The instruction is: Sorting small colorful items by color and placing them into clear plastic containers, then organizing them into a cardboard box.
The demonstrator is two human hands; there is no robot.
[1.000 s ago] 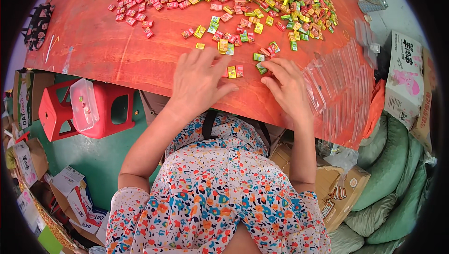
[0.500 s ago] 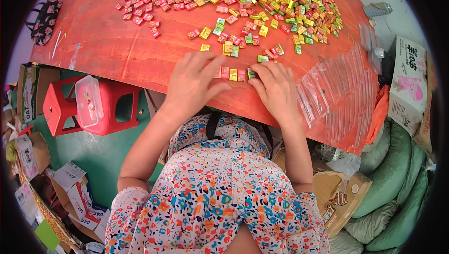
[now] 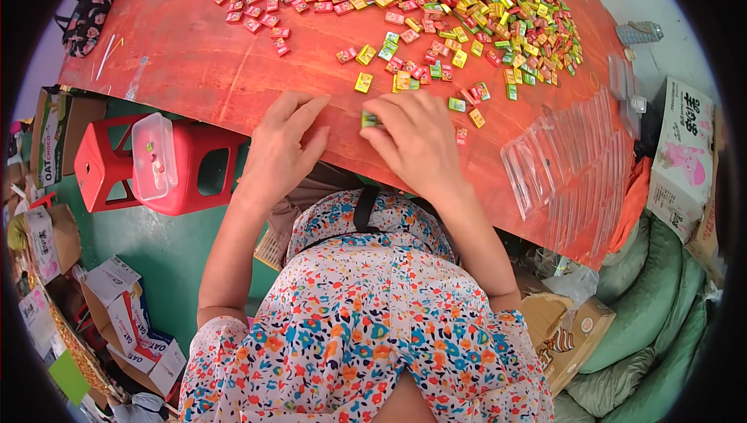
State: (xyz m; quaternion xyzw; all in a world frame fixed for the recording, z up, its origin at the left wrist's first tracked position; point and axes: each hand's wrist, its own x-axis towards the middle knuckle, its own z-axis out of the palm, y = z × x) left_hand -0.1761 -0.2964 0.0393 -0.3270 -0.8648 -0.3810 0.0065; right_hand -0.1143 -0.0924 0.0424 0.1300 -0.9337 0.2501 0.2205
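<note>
Red desk (image 3: 194, 73) w/ a big candy pile (image 3: 436, 3) well beyond the fingers. Right hand (image 3: 416, 139) fingers are clamped on a few small candies (image 3: 369, 119); left hand (image 3: 280, 150) lies flat beside, fingers apart. Clear bags (image 3: 568, 162) to the right look unfilled, so prob early, most left.

The right hand (image 3: 420, 139) has moved left toward the middle of the frame, and its grip now pinches a small green sweet (image 3: 368, 119) at the fingertips, where before it lay flat over loose pieces. The left hand (image 3: 282, 150) has slid left and nearer the bench (image 3: 187, 65) edge, its fingers more spread. The yellow, red and green sweets that lay between the hands are gone from that spot.
</note>
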